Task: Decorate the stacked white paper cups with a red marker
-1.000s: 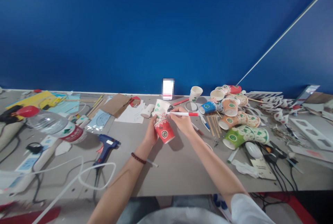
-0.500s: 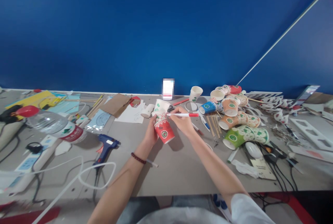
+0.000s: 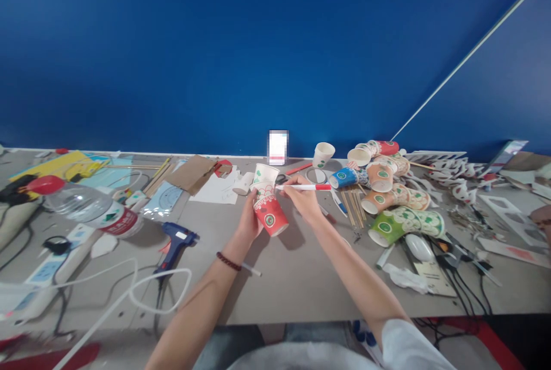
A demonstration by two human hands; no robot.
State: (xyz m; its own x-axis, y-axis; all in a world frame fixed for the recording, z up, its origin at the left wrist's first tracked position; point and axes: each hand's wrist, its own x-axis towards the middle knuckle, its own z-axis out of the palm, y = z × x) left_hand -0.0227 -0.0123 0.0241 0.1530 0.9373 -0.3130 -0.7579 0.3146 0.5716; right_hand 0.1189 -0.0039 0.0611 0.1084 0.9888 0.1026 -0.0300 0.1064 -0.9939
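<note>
Near the middle of the table, my left hand (image 3: 249, 221) grips joined paper cups from their left side. The lower one is a red cup (image 3: 271, 218) with a round green logo; above it is a white cup (image 3: 264, 174) with green marks. My right hand (image 3: 302, 197) is closed around a white and red marker (image 3: 307, 187), its tip at the cups where red curved lines show. A white cup (image 3: 323, 155) stands behind my right hand. Beside the held cups, on the left, lies a small whitish roll-like piece (image 3: 243, 183).
On the left are a blue glue gun (image 3: 175, 244), a plastic bottle (image 3: 92, 203), a power strip (image 3: 51, 272) and looping cables. Several patterned cups (image 3: 390, 226) and wooden sticks (image 3: 355, 209) lie right. A phone (image 3: 278, 147) stands against the blue wall. Part of another person's hand (image 3: 542, 218) shows far right.
The held cups have tilted slightly and shifted a little left. My right hand and the marker have moved slightly right. Another person's hand has appeared at the right edge.
</note>
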